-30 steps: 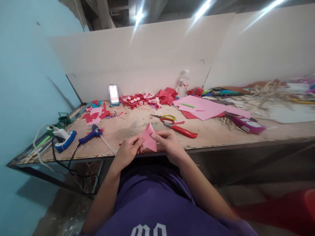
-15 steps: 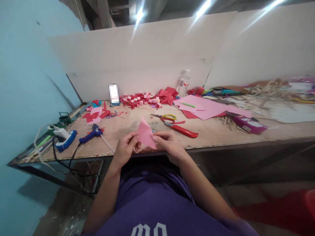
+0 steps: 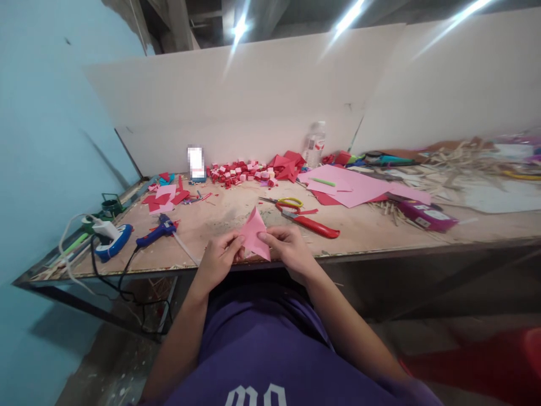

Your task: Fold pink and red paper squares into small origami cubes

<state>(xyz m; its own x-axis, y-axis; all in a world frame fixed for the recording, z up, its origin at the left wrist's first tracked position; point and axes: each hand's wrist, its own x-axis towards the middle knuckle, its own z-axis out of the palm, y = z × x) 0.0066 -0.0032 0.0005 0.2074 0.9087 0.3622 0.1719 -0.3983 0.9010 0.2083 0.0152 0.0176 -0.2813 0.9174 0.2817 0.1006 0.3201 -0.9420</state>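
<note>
A small pink sheet of paper is held up between my two hands, just above the table's front edge. One corner points up and another points down to the right. My left hand pinches its left side with thumb and fingers. On the right side, my right hand grips it with the thumb pressed on the front face. Beyond my right hand lie a red-handled utility knife and scissors with yellow and red handles.
A blue glue gun and a power strip with cables are at the left. Folded red and pink paper pieces, a phone and a bottle stand along the back. Pink sheets and a purple box lie right.
The pink paper has shifted slightly right and tilted, its top corner now further right. My left hand has moved a little to the right with it, and my right thumb reaches further over the paper.
</note>
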